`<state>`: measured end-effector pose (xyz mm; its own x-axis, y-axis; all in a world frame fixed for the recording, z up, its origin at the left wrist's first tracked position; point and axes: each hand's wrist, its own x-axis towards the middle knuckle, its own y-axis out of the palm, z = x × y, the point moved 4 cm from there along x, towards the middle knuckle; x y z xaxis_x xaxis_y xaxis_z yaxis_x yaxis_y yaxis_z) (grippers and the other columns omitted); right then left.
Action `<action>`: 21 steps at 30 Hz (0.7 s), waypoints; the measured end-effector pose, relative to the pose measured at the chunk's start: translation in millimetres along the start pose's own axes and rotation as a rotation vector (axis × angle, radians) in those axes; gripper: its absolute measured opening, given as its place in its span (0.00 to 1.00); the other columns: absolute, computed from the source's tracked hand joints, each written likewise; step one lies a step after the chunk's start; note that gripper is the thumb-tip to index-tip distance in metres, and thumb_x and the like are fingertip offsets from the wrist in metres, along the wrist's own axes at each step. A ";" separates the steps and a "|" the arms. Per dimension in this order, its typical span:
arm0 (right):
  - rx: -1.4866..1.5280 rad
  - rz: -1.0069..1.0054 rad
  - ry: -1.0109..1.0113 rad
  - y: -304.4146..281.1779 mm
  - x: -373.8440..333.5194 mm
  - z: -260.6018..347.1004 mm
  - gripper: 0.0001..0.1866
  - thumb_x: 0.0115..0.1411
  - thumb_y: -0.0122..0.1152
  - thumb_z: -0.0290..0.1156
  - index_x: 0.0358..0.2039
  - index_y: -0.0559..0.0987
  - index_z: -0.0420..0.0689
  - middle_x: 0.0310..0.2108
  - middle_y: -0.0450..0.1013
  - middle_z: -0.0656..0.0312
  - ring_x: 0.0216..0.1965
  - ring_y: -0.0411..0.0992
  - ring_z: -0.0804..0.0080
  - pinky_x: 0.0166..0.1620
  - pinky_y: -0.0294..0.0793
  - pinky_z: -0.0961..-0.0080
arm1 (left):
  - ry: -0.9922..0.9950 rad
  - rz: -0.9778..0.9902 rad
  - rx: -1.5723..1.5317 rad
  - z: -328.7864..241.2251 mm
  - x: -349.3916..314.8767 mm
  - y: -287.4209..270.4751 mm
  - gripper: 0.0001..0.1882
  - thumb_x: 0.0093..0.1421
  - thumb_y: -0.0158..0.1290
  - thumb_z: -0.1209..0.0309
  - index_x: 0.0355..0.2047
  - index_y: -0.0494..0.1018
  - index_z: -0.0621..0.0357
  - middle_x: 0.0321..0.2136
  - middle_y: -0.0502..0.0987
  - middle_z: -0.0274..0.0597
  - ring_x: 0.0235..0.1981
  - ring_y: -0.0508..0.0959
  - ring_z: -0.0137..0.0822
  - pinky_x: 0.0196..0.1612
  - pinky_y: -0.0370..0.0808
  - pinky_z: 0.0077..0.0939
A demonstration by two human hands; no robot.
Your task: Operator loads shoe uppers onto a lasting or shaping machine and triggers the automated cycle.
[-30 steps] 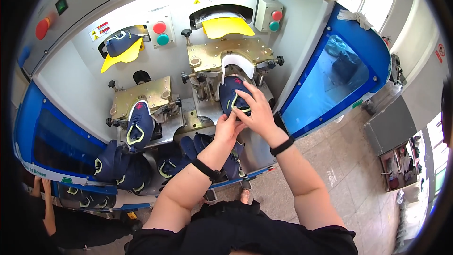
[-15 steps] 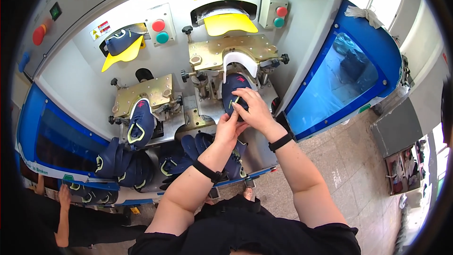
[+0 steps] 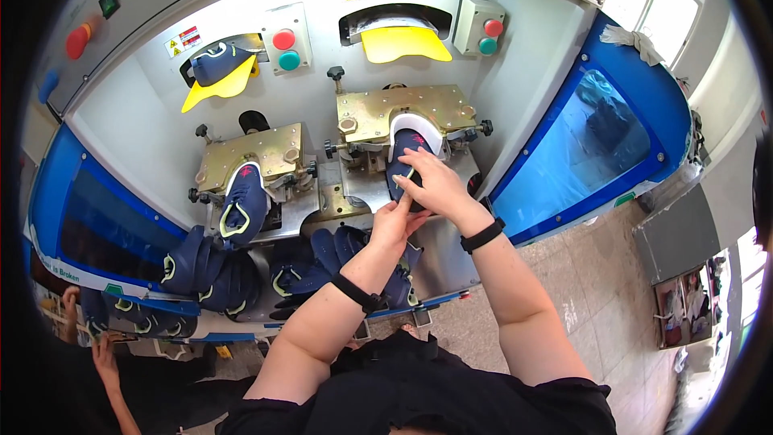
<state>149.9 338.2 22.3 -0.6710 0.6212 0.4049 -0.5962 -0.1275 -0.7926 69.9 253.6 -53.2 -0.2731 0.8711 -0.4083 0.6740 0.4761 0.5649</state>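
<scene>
A navy shoe upper [image 3: 400, 167] with a red mark and lime trim sits toe-first in the right-hand press station. The white curved pad [image 3: 436, 136] beneath the brass plate [image 3: 386, 104] wraps around its toe. My right hand [image 3: 435, 183] lies over the upper's top and side, fingers bent around it. My left hand [image 3: 392, 225] grips its rear end from below; the fingertips there are partly hidden. At the left station, another navy shoe upper [image 3: 244, 204] rests with its toe under a second brass plate [image 3: 254, 155].
Several navy shoe uppers [image 3: 211, 270] lie along the front ledge. Green and red buttons [image 3: 487, 46] are on the back wall. A yellow flap [image 3: 407, 44] hangs from the right slot; a navy shoe upper [image 3: 217, 63] sits in the left one. A co-worker's hand [image 3: 105, 357] is at lower left.
The right brass plate and white pad have come down around the upper's toe. My hands stay on the upper. The view has shifted slightly, and the co-worker's hands have moved.
</scene>
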 end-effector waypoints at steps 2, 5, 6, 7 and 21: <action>-0.011 0.064 0.075 4.2 0.7 -2.1 0.24 0.62 0.58 0.47 0.53 0.77 0.47 0.63 0.67 0.56 0.66 0.61 0.56 0.66 0.61 0.61 | 0.010 0.002 -0.001 -0.2 -1.7 -0.8 0.22 0.67 0.54 0.58 0.43 0.67 0.69 0.30 0.77 0.45 0.31 0.83 0.38 0.33 0.82 0.24; -0.010 0.032 0.067 7.5 -1.3 -5.7 0.23 0.62 0.58 0.46 0.53 0.77 0.48 0.62 0.69 0.58 0.66 0.61 0.57 0.65 0.62 0.61 | 0.019 -0.001 0.026 0.6 -3.1 -0.8 0.22 0.67 0.54 0.57 0.43 0.67 0.69 0.30 0.77 0.45 0.32 0.83 0.38 0.33 0.82 0.24; -0.008 0.036 0.061 8.1 -1.1 -7.2 0.23 0.62 0.58 0.46 0.53 0.77 0.48 0.62 0.69 0.58 0.66 0.61 0.57 0.65 0.62 0.61 | 0.018 -0.006 0.056 0.6 -3.0 -0.4 0.23 0.68 0.53 0.56 0.44 0.67 0.69 0.30 0.78 0.46 0.32 0.83 0.38 0.34 0.82 0.25; -0.001 0.036 0.067 8.4 -1.0 -9.3 0.22 0.62 0.58 0.46 0.52 0.77 0.48 0.62 0.69 0.59 0.66 0.61 0.57 0.65 0.62 0.61 | 0.021 -0.011 0.052 0.6 -2.9 -0.3 0.23 0.68 0.53 0.56 0.44 0.67 0.69 0.30 0.78 0.46 0.32 0.83 0.38 0.34 0.82 0.25; -0.007 -0.011 0.047 10.2 -5.8 -8.5 0.19 0.60 0.60 0.42 0.49 0.78 0.48 0.60 0.70 0.58 0.64 0.63 0.58 0.63 0.66 0.61 | -0.032 -0.003 0.161 6.9 -6.0 -6.4 0.24 0.69 0.49 0.52 0.45 0.70 0.67 0.31 0.77 0.43 0.34 0.84 0.41 0.35 0.82 0.30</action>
<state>151.5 339.9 8.0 -0.6427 0.6584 0.3917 -0.6004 -0.1152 -0.7914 72.0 244.5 -59.3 -0.2551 0.8642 -0.4336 0.7754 0.4508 0.4422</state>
